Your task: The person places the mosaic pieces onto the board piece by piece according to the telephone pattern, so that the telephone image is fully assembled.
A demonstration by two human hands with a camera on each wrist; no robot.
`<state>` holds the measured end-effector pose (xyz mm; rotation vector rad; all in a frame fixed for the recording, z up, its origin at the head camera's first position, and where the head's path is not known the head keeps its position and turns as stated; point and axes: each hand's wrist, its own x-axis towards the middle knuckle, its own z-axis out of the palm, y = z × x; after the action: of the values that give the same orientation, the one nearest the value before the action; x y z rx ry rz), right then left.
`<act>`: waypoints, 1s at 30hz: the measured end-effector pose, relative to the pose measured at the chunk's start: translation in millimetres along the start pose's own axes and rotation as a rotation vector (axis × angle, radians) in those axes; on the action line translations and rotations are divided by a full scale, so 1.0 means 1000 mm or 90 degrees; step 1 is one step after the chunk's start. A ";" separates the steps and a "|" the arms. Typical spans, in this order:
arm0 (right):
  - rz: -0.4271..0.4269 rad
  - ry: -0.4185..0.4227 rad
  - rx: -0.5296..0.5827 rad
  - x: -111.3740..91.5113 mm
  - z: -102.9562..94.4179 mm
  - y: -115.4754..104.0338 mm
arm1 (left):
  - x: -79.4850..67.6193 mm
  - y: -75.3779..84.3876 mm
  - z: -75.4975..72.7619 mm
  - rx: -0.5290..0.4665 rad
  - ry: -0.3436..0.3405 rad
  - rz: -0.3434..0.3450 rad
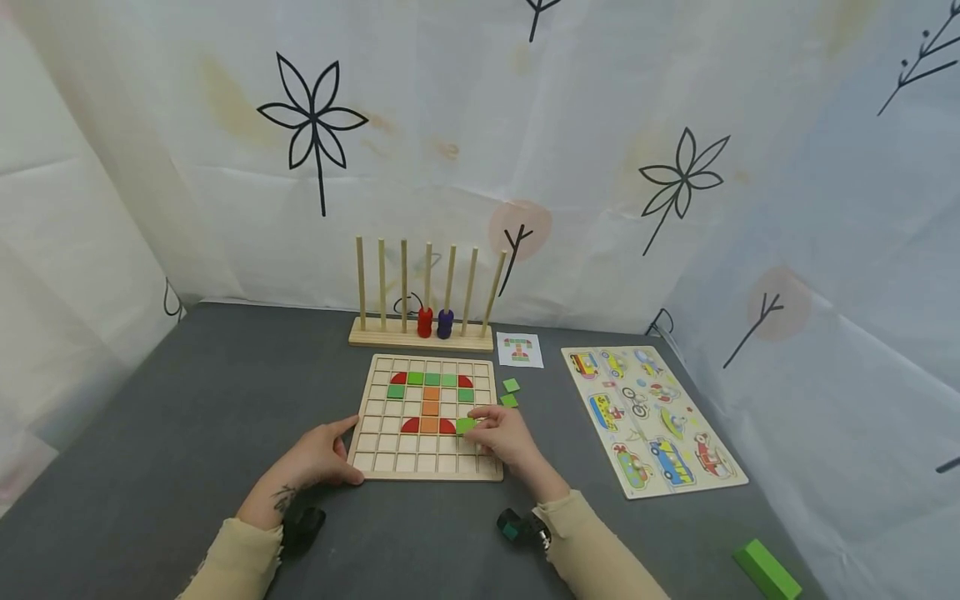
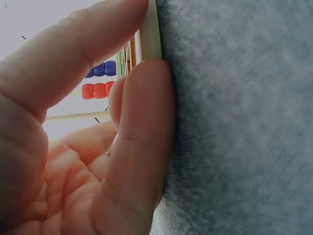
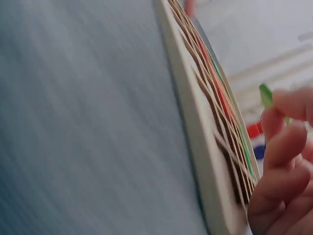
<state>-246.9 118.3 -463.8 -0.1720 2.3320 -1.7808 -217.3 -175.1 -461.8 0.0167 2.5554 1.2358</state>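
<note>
A wooden grid board [image 1: 375,462] lies on the dark table, with red rounded, green and orange tiles set in its cells. My left hand [image 1: 318,454] is at its lower left corner, index fingertip against the left edge and thumb by the front corner. In the left wrist view the fingertips [image 2: 146,78] meet the board's side. My right hand [image 1: 510,437] pinches a green square tile [image 1: 465,426] between thumb and fingers, over the board's right part, beside a red tile [image 1: 447,427]. The right wrist view shows this green tile [image 3: 266,96] tilted, above the board's surface.
Two loose green tiles [image 1: 511,385] lie right of the board, below a pattern card [image 1: 519,350]. Behind stands a peg rack [image 1: 382,333] with red and blue beads. A picture puzzle board [image 1: 637,417] lies at right, a green block [image 1: 767,570] nearer the front.
</note>
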 end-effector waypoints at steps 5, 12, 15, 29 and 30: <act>-0.024 0.000 -0.067 -0.003 0.018 0.001 | 0.001 0.001 0.000 -0.002 0.001 0.000; -0.044 0.009 -0.160 -0.006 0.028 0.000 | 0.001 0.000 0.001 -0.003 0.001 -0.002; -0.039 0.015 -0.183 -0.006 0.029 0.000 | 0.001 0.000 0.001 -0.002 0.001 -0.004; -0.058 0.004 -0.095 0.001 0.008 -0.006 | 0.001 0.000 0.000 -0.006 -0.003 -0.001; -0.062 0.009 -0.058 0.004 0.002 -0.006 | 0.001 0.000 0.000 -0.006 -0.003 -0.002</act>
<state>-250.7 113.9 -459.2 -0.2927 2.4562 -1.7243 -218.0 -175.4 -462.2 0.0139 2.5449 1.2447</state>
